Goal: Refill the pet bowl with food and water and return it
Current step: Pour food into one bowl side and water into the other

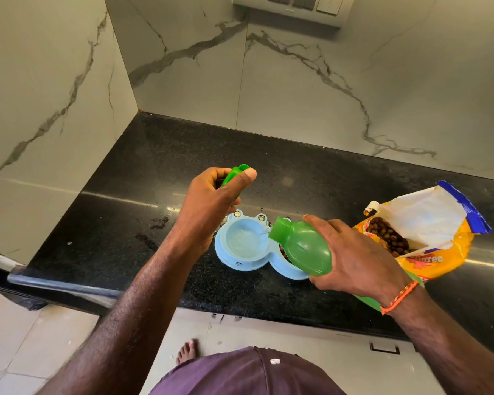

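Head view: our right hand grips the tilted bottle over the bowl; our left hand clutches its cap

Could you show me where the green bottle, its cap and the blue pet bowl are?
green bottle (305, 249), head view, on its rounded body, held by the right hand.
bottle cap (238, 170), head view, on its green top edge above the left hand's fingers.
blue pet bowl (224, 253), head view, on its left rim.
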